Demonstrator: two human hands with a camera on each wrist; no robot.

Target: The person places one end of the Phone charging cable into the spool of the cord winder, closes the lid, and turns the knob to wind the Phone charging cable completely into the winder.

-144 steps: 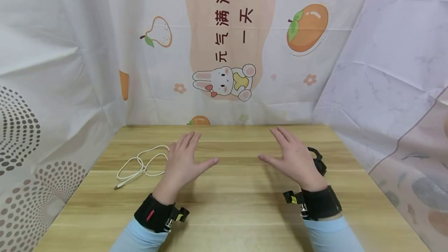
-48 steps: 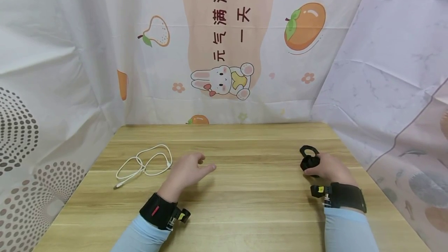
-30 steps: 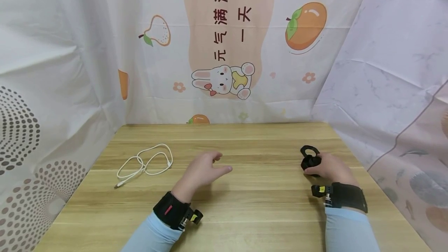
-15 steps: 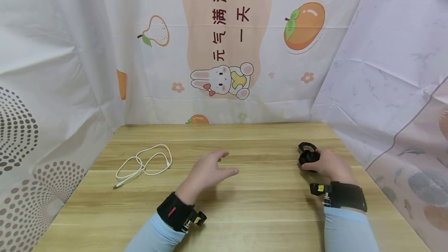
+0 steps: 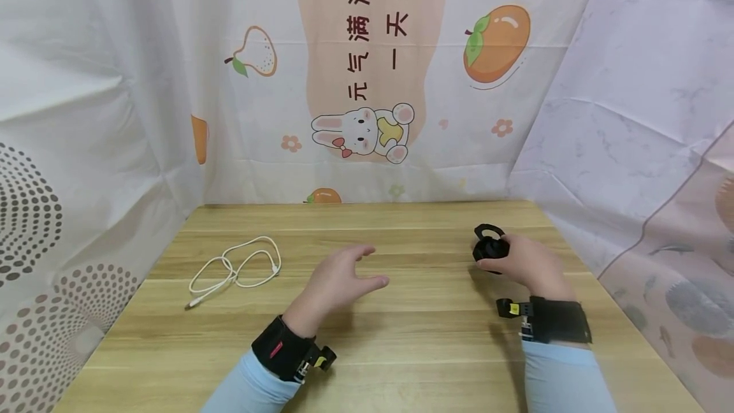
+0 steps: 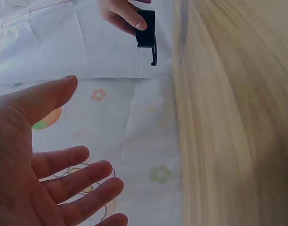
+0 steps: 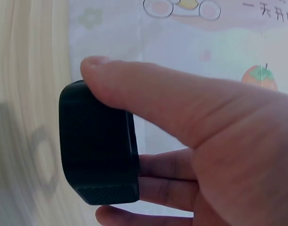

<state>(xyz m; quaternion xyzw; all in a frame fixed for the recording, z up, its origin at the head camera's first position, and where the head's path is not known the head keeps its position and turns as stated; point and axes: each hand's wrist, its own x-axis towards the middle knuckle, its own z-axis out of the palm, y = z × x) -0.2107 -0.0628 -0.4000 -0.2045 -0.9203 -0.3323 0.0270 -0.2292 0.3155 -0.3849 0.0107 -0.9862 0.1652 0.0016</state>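
Note:
My right hand (image 5: 533, 266) holds a black object with a chunky body (image 7: 99, 146) and a flat ring (image 5: 489, 229) at its far side. The thumb presses one face of the body while the fingers lie along the opposite face; ribbing shows on the lower end in the right wrist view. In the left wrist view a gap shows between the black object (image 6: 146, 28) and the table, and its shadow falls apart from it. My left hand (image 5: 335, 282) hovers near the middle of the table, fingers spread and relaxed, holding nothing. To its left lies a white charging cable (image 5: 233, 275), loosely looped.
The wood-grain table (image 5: 401, 349) fills the lower view. A printed curtain (image 5: 258, 132) hangs right behind its far edge, with more cloth at the left (image 5: 115, 145) and right (image 5: 619, 113) sides. Each wrist wears a black strap with a small camera.
My right hand reached the black object, gripped it, and has raised it and shifted left and away. My left hand moved right from beside the cable, then stayed nearly still.

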